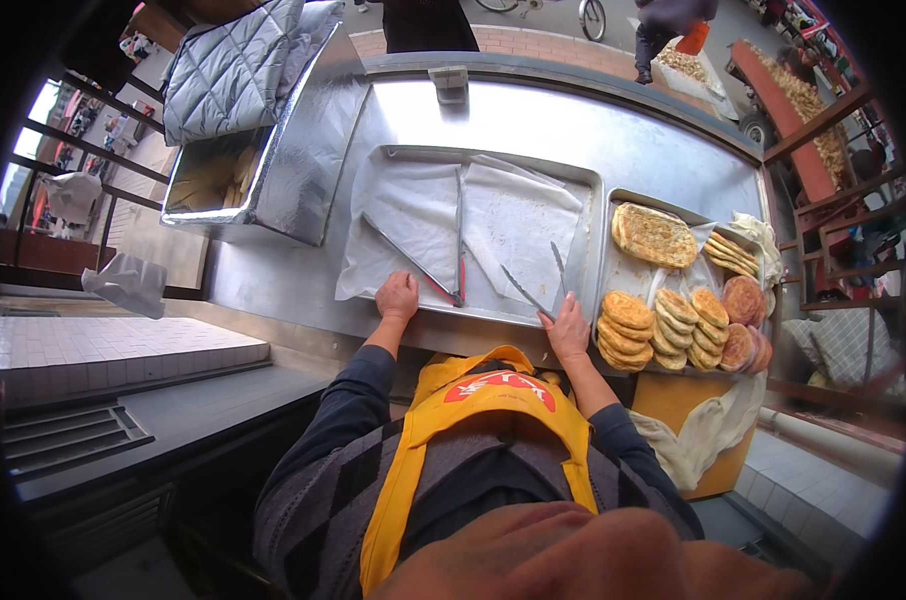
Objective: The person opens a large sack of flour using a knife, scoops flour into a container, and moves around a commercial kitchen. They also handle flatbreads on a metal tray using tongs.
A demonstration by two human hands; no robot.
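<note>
My left hand point(398, 295) rests with curled fingers at the front edge of a large metal tray point(597, 217). Whether it grips the edge is hidden. In my right hand point(567, 328) is a pair of metal tongs point(526, 291), its jaws apart over the tray's right half. White paper sheets point(520, 217) with crumbs line the tray. Another pair of long tongs point(459, 232), with red on its handles, lies spread in a V near my left hand. Right of my right hand, a smaller tray point(624, 281) carries stacked round flatbreads point(625, 330) and larger oblong flatbreads point(655, 235).
A foil-lined box point(310, 150) with a quilted silver cover point(231, 75) stands at the left, flatbreads inside. A small device point(449, 84) sits at the counter's back edge. Cloth point(693, 442) hangs below the right tray. Outside are a person point(663, 34) and a bicycle point(592, 19).
</note>
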